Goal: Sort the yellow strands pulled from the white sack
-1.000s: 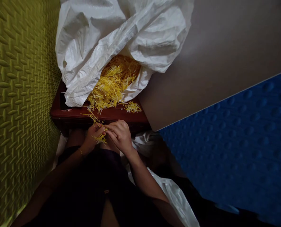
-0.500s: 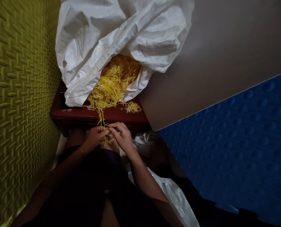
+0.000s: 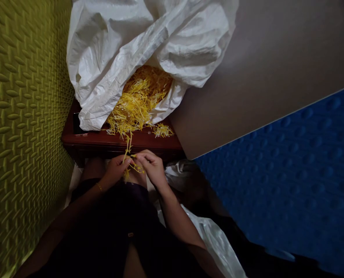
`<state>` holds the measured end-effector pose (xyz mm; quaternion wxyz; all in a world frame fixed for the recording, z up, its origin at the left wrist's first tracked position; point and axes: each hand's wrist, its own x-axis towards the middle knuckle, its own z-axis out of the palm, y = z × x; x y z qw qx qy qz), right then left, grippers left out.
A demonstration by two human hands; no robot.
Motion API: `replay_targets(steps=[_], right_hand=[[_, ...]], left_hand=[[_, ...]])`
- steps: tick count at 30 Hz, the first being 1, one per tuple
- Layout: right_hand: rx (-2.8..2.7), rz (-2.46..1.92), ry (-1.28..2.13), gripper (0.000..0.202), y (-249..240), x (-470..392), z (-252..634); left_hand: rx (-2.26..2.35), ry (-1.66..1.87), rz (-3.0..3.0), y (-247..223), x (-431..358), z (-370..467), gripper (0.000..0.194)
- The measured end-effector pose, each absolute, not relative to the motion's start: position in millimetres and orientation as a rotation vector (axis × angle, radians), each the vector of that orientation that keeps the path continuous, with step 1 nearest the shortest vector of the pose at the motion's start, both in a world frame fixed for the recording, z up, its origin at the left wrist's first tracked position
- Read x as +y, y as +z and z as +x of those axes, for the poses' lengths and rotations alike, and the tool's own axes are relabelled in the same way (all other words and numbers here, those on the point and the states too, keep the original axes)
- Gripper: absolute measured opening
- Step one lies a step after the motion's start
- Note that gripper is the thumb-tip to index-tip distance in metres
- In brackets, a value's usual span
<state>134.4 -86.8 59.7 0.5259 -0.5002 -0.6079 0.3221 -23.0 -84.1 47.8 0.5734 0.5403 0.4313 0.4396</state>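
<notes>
Thin yellow branching strands (image 3: pixel 128 148) run from the heap down between my hands, above my lap. My left hand (image 3: pixel 116 168) is closed in a pinch on them, with some strands dangling below its fingers. My right hand (image 3: pixel 152 165) pinches a strand end just to the right, fingertips close to the left ones. A large heap of yellow strands with pale tips (image 3: pixel 138 98) spills from the mouth of a white woven sack (image 3: pixel 102 61). One small clump of strands (image 3: pixel 162 130) lies apart at the heap's right. The exact kind of strand is unclear.
The sack rests on a reddish-brown bench or case (image 3: pixel 99 142), with a dark phone-like object (image 3: pixel 78 124) at its left. A yellow textured mat (image 3: pixel 24 116) rises on the left. A grey-brown panel (image 3: pixel 247 69) and blue mat (image 3: pixel 276 173) are at right. White plastic (image 3: pixel 212 231) lies below.
My right fingertips have shifted slightly right, and the strands between my hands are spread wider. The hanging strand has swung a little to the right. Sack and heap look the same.
</notes>
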Motion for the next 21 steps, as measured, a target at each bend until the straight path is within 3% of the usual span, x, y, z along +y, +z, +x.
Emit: replay_targets(steps=[4,6,11,16,21], right_hand=[[-0.896,-1.253,0.591,0.018,57,-68,178],[-0.821,-1.25,0.655,0.022,59,-64,191],[-1.005,-1.233,1.042,0.038,54,-75,170],[-1.038,-1.171,1.233,0.026,42,-87,146],[-1.301,-1.126,1.299,0.033,54,-96,142]], left_hand=[[1.065,1.093,1.216,49,-85,-32,0.022],[1.073,1.093,1.131,49,-85,-34,0.023],[1.064,1.104,1.142,48,-87,-27,0.024],[1.063,1.076,1.279,46,-87,-25,0.024],[1.089,1.089,1.36,45,-85,-27,0.024]])
